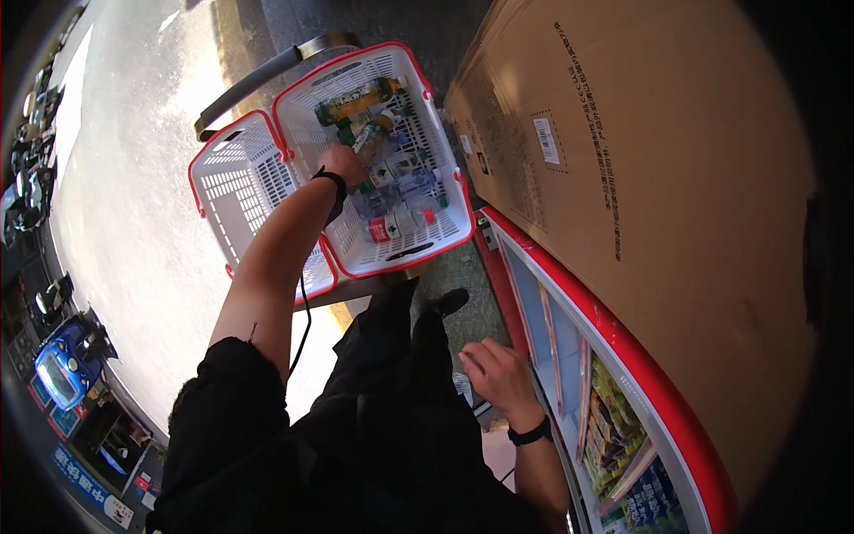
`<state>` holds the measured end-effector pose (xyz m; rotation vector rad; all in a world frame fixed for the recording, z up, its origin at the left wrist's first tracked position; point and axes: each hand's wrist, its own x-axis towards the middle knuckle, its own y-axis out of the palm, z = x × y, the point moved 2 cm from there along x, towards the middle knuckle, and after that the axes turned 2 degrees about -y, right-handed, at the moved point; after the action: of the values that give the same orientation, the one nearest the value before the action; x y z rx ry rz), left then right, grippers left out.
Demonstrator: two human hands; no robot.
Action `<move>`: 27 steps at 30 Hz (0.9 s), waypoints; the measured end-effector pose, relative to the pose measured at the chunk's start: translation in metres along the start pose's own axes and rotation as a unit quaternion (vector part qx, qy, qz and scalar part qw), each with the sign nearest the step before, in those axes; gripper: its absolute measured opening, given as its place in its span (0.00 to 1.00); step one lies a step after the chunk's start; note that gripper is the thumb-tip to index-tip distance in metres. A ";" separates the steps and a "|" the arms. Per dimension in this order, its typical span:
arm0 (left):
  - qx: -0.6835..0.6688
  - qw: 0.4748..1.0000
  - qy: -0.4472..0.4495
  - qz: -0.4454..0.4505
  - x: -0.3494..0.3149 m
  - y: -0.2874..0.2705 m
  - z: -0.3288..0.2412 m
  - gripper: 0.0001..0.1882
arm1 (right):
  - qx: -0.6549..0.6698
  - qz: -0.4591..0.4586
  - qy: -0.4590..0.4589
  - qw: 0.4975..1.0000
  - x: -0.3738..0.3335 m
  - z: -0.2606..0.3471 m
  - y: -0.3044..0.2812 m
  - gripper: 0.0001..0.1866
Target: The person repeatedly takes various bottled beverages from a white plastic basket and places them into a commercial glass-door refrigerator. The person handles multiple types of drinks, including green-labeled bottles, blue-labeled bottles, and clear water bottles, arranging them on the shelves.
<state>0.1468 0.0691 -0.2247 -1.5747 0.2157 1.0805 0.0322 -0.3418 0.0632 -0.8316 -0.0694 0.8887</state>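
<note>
My left hand point(342, 165) reaches into the white, red-rimmed shopping basket point(307, 125) on the right of a pair. Its fingers, partly hidden, close around the green-capped end of a clear plastic bottle point(396, 167). Several plastic bottles lie on their sides there. Among them are a yellow-and-green bottle point(356, 100) at the far end and a red-capped bottle point(398, 224) at the near end. My right hand point(500, 374) hangs beside an open-fronted display case point(605, 325). Its fingers are loosely bent and slightly apart, with nothing seen in them.
A second white basket point(233, 169) stands against the left side of the first. A dark curved handle point(258, 84) arches behind both. A big cardboard box point(676, 178) rests on the red-edged display case, which holds packaged goods. Parked scooters point(67, 369) line the far left.
</note>
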 end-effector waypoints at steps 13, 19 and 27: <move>-0.395 0.851 0.157 0.309 -0.268 -0.008 -0.005 0.39 | 0.008 -0.060 -0.060 0.996 -0.068 0.008 -0.019 0.08; -0.360 0.824 0.371 0.232 -0.398 -0.019 -0.037 0.35 | 0.091 -0.115 -0.029 0.989 -0.116 0.033 -0.037 0.16; -0.165 0.763 0.625 -0.017 -0.559 -0.058 -0.128 0.27 | 0.183 -0.176 0.019 0.967 -0.229 0.034 -0.053 0.30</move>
<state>-0.0615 -0.2475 0.2091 -2.4075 0.9154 -0.1698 -0.0947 -0.5018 0.1850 -0.4686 -0.0173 0.5274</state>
